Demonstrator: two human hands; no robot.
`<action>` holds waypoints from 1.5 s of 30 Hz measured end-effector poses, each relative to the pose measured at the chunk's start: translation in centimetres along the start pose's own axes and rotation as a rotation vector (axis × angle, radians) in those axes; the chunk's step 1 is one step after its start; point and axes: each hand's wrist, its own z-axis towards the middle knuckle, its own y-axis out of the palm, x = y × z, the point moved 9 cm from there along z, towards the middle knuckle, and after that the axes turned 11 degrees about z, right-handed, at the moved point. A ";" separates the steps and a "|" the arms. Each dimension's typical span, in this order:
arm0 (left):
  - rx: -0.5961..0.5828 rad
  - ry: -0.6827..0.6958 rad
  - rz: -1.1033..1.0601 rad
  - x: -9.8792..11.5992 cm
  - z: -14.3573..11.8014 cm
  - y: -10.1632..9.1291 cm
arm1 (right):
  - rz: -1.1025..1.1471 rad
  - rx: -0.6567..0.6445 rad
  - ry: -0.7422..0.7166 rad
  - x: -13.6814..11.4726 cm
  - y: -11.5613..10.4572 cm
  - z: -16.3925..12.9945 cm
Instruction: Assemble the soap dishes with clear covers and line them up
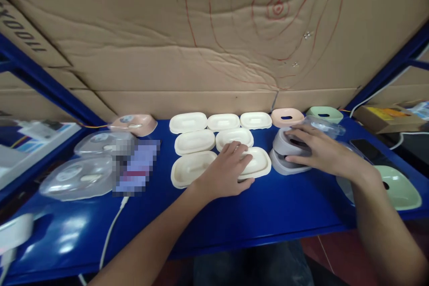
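My left hand (233, 167) has its fingers curled over the left side of a cream oval tray (258, 161), the thumb at its near edge. Behind and left of it lie several more cream trays, including one (194, 166) beside my wrist. At the right, my right hand (313, 149) grips the upper of two stacked grey oval pieces (280, 142). Its fingers lie over the slot on top, and the thumb sits low on the side. Part of the lower grey piece (284, 167) shows underneath.
A blue shelf (268, 223) carries everything, with cardboard (150, 67) behind. Clear plastic shells (77, 178) and a blurred-out phone (136, 167) on a white cable lie left. Peach (287, 117) and green (324, 114) slotted pieces stand at the back; a green dish (400, 187) lies right.
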 end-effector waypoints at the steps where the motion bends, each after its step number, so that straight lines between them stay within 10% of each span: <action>1: 0.014 -0.006 -0.003 0.0 0.0 0.0 | 0.012 0.000 -0.009 -0.3 -0.6 0.2; 6: 0.046 -0.026 -0.035 -0.3 -0.1 0.3 | -0.068 -0.106 0.131 0.6 -3.6 4.8; 12: 0.069 0.003 -0.010 0.4 0.0 0.0 | -0.275 -0.330 0.427 7.2 -1.0 11.9; 24: 0.045 -0.079 -0.104 0.1 0.3 -0.5 | -0.294 -0.474 0.426 10.1 2.5 12.1; 31: -0.043 -0.121 -0.034 -0.1 0.1 0.3 | -0.310 -0.125 0.309 6.7 -1.8 12.7; 37: -0.022 -0.116 -0.028 -0.2 0.2 0.1 | -0.147 0.357 0.005 -3.1 -5.9 9.2; 45: 0.013 -0.219 -0.240 -1.5 0.2 -0.7 | 0.086 0.552 -0.150 -8.1 -2.7 5.3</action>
